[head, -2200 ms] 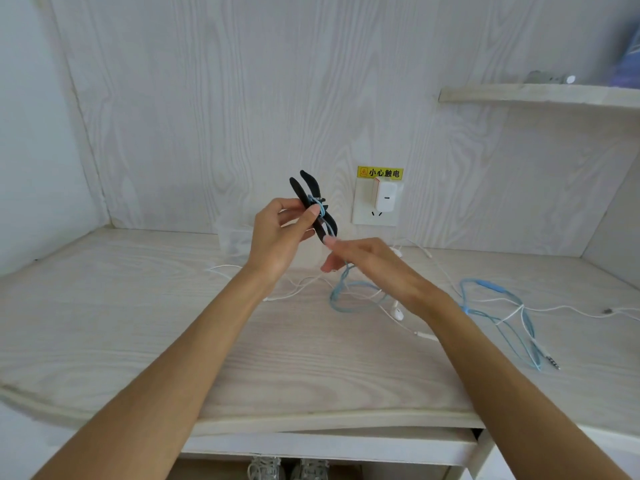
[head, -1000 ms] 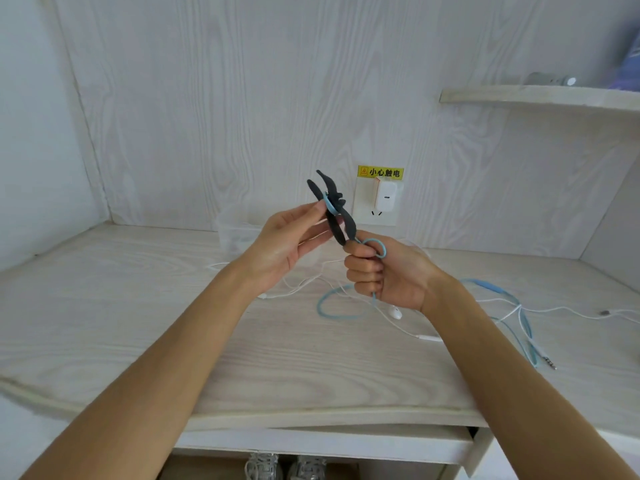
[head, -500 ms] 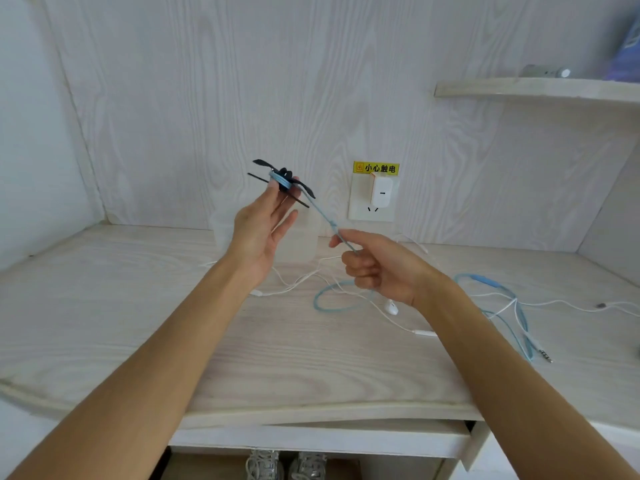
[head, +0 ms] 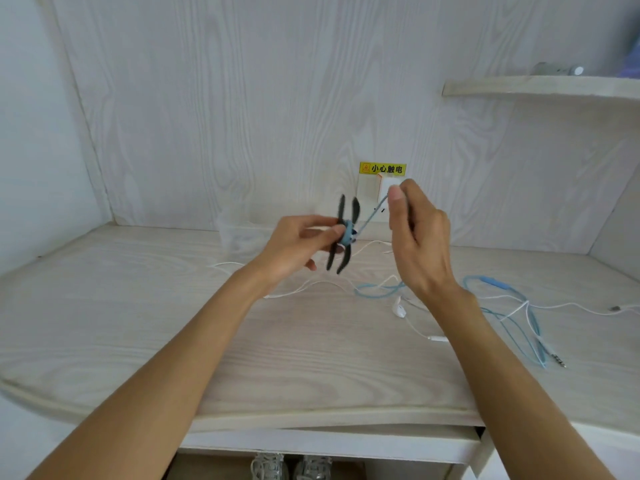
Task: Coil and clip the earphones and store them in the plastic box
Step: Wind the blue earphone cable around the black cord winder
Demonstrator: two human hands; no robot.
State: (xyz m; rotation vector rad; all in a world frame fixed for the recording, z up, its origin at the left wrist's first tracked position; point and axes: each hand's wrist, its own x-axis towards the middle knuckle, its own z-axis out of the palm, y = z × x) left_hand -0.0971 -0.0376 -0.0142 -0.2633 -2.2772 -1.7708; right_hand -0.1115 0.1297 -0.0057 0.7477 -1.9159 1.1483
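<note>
Pale wood-grain desk (head: 138, 334) runs back to a matching wall, with a socket (head: 372, 195) under a yellow sticker (head: 382, 168) and a shelf (head: 540, 86) high on the right. Above the desk, the left hand (head: 294, 249) pinches a black clip (head: 344, 233) wound with blue earphone cable (head: 372, 216); the right hand (head: 417, 237) pinches that cable, pulled taut. A clear plastic box (head: 239, 233) stands at the back. White earphones (head: 400, 310) lie loose near the curved front edge.
</note>
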